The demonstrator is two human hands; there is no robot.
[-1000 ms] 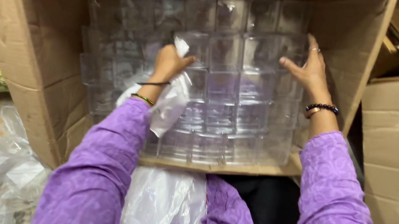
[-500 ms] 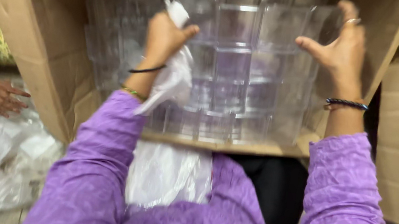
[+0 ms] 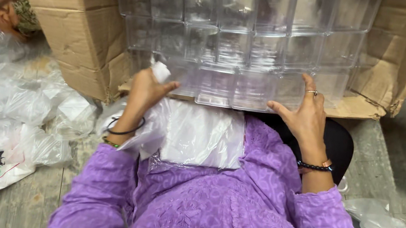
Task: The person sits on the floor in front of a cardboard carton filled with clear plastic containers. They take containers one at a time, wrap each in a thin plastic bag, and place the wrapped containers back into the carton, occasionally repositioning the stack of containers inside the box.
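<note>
Left hand (image 3: 145, 90): closed around a white cloth (image 3: 160, 72), knuckles against the near left edge of the clear boxes (image 3: 241, 29).
Right hand (image 3: 306, 115): fingers spread wide, flat on the near right edge of the boxes.
Clear boxes: stacked in rows inside the carton (image 3: 68, 21), which lies on its side, far from the person.
Lap: plastic sheets (image 3: 202, 135) on purple cloth.
Left floor: loose plastic bags (image 3: 14, 103).

Embroidered purple long-sleeved tunic (image 3: 221, 212); thin black bangle on left wrist (image 3: 124, 130); black beaded bracelet (image 3: 315, 167) and silver finger ring (image 3: 312, 93) on right.
</note>
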